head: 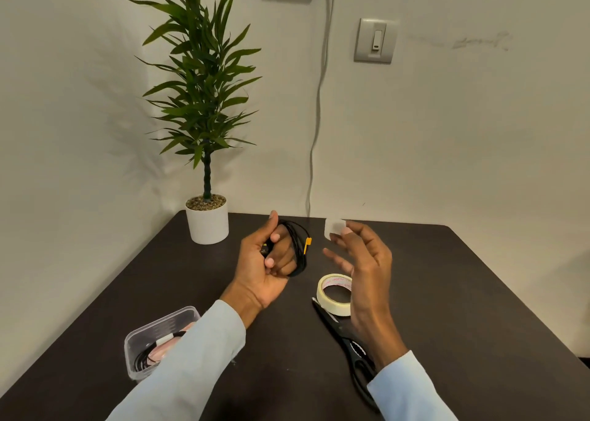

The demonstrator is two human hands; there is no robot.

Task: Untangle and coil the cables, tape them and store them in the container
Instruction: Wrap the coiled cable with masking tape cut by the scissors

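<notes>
Pale walls meet at a corner behind a dark desk [447,293], with a potted plant [207,219] standing at eleven o'clock from the hands. Above the middle of the desk the left hand [269,261] has its fingers curled round a coil [297,248] of thin black cable, a yellow tab [307,244] poking out on its right side. At three o'clock from it, just beside but not touching, the right hand [357,254] pinches a short strip [333,227] of pale tape between thumb and fingertip, the other fingers loosely spread.

I judge the coil light and soft, springy enough to loosen if the grip eases, so it is best held across the bundled strands as now, leaving the outer arc bare for the strip. The strip looks flimsy and sticky; it should be held by one end only.

At six o'clock from the right hand a tape roll [335,291] lies on the desk, with black scissors [351,344] touching it and running towards me. At seven o'clock from the left hand sits a clear container [134,353], already holding a taped coil.

The left sleeve covers much of the container, so its contents are hard to count. The scissor handles vanish under the right sleeve. The cable's ends are buried in the left palm.
</notes>
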